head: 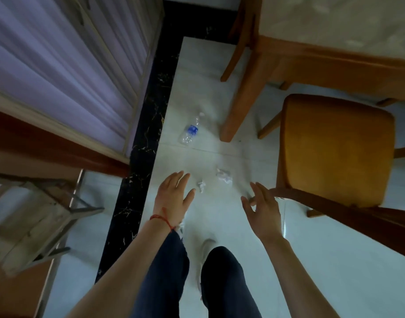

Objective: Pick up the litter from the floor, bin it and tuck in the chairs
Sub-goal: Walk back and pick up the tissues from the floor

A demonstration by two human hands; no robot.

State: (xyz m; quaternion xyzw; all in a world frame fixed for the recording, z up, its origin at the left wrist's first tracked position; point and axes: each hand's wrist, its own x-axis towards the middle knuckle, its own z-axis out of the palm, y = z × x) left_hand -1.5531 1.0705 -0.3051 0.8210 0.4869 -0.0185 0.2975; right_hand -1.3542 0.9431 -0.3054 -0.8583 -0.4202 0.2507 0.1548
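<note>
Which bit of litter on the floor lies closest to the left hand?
The small paper wad, just past the left hand. The bigger wad sits further right; the bottle lies further ahead.

Two paper wads [224, 176] on the floor [210, 216] between both hands, bottle [190, 131] farther ahead beside the table leg [238, 106], chair [334, 152] right, window [59, 65] left.

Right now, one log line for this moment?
stage: reaching | left hand: open | right hand: open | floor: bottle, two paper wads | chair: out

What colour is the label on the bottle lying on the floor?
Blue, on the clear plastic bottle; head view shows it.
</note>
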